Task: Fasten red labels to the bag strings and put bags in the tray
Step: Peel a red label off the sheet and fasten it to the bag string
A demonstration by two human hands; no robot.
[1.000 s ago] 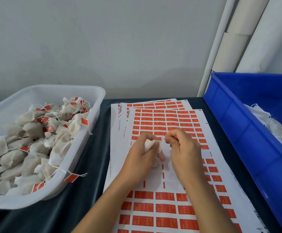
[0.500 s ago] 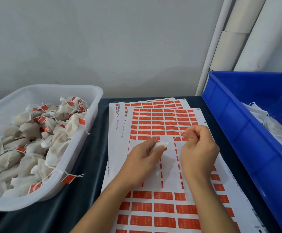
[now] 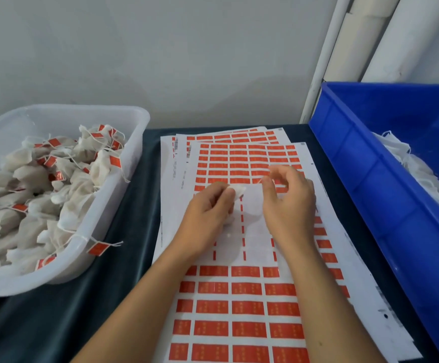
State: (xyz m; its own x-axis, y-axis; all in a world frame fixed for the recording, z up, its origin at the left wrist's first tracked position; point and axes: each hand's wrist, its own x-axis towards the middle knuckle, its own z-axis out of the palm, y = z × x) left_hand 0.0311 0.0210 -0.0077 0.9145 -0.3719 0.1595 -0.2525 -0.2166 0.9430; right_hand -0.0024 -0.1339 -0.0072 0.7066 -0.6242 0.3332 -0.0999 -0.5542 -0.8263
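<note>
My left hand (image 3: pixel 207 218) is closed around a small white bag (image 3: pixel 239 191), whose corner sticks out past the fingertips. My right hand (image 3: pixel 289 203) hovers just right of it over the sheets of red labels (image 3: pixel 247 307), thumb and forefinger pinched together; whether they hold the thin string or a label is too small to tell. The sheet under my hands has a bare patch where labels are gone. At the left stands a clear plastic tray (image 3: pixel 137 121) holding several white bags with red labels on their strings (image 3: pixel 56 179).
A blue bin (image 3: pixel 370 166) at the right holds unlabelled white bags (image 3: pixel 417 169). White pipes (image 3: pixel 325 56) run up the wall behind it. One labelled string hangs over the tray's front rim (image 3: pixel 99 248). Dark cloth covers the table (image 3: pixel 56 323).
My hands were together on the bag a second ago; the right hand then drew away to the right and has lifted slightly, while the left keeps the bag in place.
</note>
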